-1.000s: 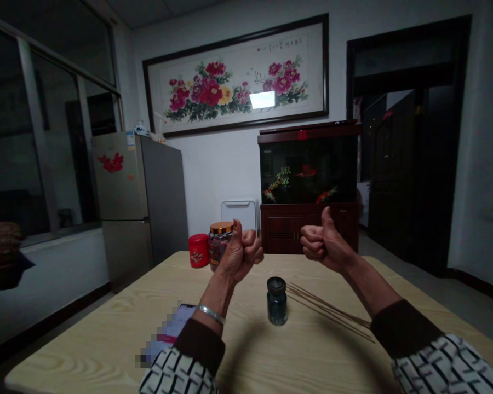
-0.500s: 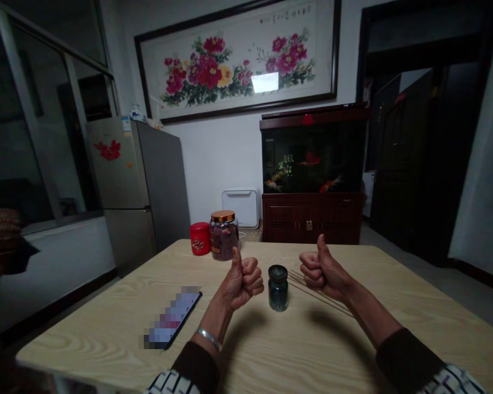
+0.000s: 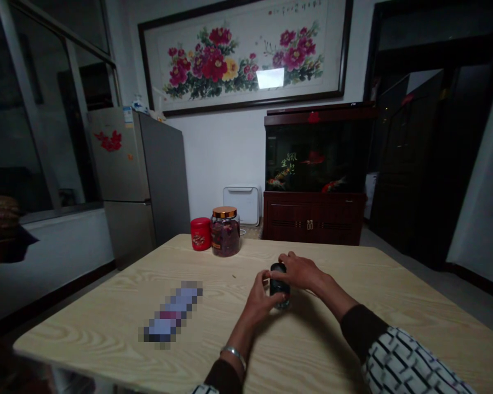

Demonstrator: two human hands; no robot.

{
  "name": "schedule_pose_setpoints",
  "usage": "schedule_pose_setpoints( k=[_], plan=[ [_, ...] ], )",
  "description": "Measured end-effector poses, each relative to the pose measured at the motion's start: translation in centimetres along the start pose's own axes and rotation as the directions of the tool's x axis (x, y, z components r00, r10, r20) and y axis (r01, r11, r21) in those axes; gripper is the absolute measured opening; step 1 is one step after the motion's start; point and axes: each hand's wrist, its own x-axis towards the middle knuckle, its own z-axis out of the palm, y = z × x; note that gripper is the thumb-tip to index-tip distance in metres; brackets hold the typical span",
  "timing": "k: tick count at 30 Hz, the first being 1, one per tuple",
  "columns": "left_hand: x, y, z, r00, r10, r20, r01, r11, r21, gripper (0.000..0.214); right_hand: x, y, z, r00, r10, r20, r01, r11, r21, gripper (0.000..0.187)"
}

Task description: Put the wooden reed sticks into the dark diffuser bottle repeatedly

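A small dark glass jar (image 3: 281,287) with a dark lid stands upright on the table. My left hand (image 3: 258,301) is wrapped round its left side, the thumb across the front of the glass. From the right, my right hand (image 3: 301,271) reaches over and grips the jar near the lid, its fingers curled around the top. The fingers hide part of the lid. Thin brown sticks lie on the table behind my right hand, almost wholly covered by it.
The light wooden table (image 3: 119,312) holds a phone (image 3: 175,312), blurred out, at the left. Towards the far edge stand a red canister (image 3: 200,234) and a clear jar of dried petals (image 3: 225,235) with a copper-coloured lid. A fish tank (image 3: 316,158) and a refrigerator (image 3: 119,158) stand beyond.
Both hands were held up in thumbs-up fists on either side of the jar. They have come inward and down and now grip the jar.
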Motion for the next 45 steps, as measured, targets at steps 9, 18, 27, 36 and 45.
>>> schedule_pose_setpoints(
  k=[9,18,27,36,45],
  plan=[
    [0.7,-1.4,0.8,0.992,0.094,0.081,-0.109,0.972,0.208,0.038,1.5,-1.1,0.6,0.995,-0.033,0.097,0.048,0.986,-0.159,0.054],
    [0.6,-1.6,0.4,0.988,0.118,0.095,-0.135,0.971,0.198,0.058,1.3,0.8,-1.9,0.961,-0.184,0.208,0.179,0.983,0.043,0.078],
    [0.4,-1.6,0.5,0.992,0.088,0.091,-0.104,0.977,0.187,0.055,1.6,-0.3,-1.6,0.949,-0.172,0.265,0.195,0.979,-0.065,0.061],
    [0.2,-1.1,0.7,0.993,0.071,0.090,-0.086,0.980,0.179,0.051,1.9,0.2,-0.8,0.967,-0.077,0.245,0.110,0.986,-0.127,0.061],
    [0.3,-1.5,0.6,0.992,0.066,0.103,-0.080,0.987,0.140,0.054,2.3,0.2,-0.7,0.967,-0.125,0.223,0.136,0.990,-0.035,0.067]
  ],
)
